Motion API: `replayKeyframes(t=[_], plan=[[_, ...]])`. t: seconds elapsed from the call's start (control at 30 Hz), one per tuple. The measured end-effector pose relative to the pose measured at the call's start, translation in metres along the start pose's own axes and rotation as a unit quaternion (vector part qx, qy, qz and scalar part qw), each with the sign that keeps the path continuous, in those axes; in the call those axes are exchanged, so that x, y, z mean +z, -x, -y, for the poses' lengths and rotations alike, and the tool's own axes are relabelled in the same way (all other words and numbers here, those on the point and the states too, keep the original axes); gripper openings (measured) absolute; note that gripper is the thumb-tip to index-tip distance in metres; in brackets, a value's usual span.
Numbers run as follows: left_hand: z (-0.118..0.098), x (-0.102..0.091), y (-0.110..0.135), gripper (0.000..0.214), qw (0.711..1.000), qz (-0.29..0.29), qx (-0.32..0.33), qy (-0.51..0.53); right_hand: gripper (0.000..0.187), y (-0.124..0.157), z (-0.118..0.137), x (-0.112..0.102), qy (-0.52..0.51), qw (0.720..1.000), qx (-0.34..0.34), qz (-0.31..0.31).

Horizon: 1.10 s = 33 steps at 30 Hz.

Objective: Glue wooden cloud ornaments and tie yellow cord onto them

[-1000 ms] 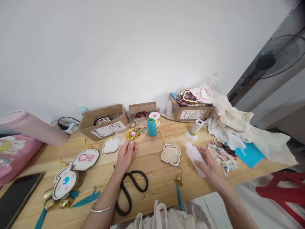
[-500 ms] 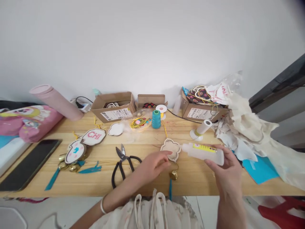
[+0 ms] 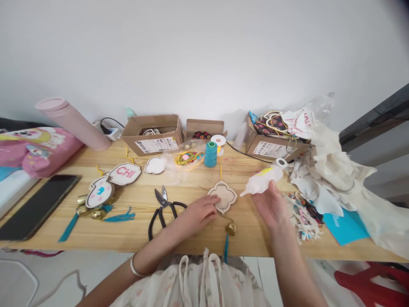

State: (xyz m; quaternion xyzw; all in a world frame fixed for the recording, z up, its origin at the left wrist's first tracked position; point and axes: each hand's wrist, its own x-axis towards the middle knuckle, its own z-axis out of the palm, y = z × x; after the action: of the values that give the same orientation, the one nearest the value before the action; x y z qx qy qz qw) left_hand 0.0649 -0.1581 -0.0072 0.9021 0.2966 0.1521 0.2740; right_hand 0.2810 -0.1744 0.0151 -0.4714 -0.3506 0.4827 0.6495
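One teal spool — behind pendant

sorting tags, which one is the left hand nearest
The plain beige tag by the bottle; the left hand overlaps its edge, while white tags lie farther left.

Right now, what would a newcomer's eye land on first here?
Probably the white bottle in the right hand, tilted with its nozzle pointing at the right corner of the pale four-lobed plaque, whose left side the left hand touches. Next, the bright teal thread cone standing behind the plaque. Then the black-handled scissors, lying with blades parted left of the plaque.
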Motion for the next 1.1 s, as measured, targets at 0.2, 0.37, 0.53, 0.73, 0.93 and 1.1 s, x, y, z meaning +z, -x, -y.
replayKeyframes(t=[0.2,0.37,0.53,0.73,0.93,1.1], plan=[[0.008,-0.005,0.005,0.017,0.995,-0.072,-0.037,0.052,0.052,-0.028,-0.002,0.01,0.086,0.995,-0.035,-0.033],[0.001,0.022,0.003,0.019,0.997,-0.062,-0.052,0.013,0.044,-0.026,-0.024,0.009,0.151,0.984,-0.086,-0.039],[-0.004,0.033,-0.003,0.03,0.997,-0.026,-0.054,-0.038,0.038,-0.02,-0.032,0.006,0.228,0.966,-0.114,-0.038],[-0.001,0.033,-0.002,0.031,0.997,-0.027,-0.052,-0.049,0.036,-0.019,-0.03,0.009,0.261,0.954,-0.134,-0.054],[-0.001,0.036,-0.002,0.032,0.997,-0.042,-0.055,-0.035,0.036,-0.019,-0.032,0.013,0.312,0.937,-0.151,-0.045],[-0.003,0.034,0.0,0.032,0.998,-0.046,-0.043,-0.03,0.037,-0.022,-0.032,0.015,0.344,0.923,-0.168,-0.031]])
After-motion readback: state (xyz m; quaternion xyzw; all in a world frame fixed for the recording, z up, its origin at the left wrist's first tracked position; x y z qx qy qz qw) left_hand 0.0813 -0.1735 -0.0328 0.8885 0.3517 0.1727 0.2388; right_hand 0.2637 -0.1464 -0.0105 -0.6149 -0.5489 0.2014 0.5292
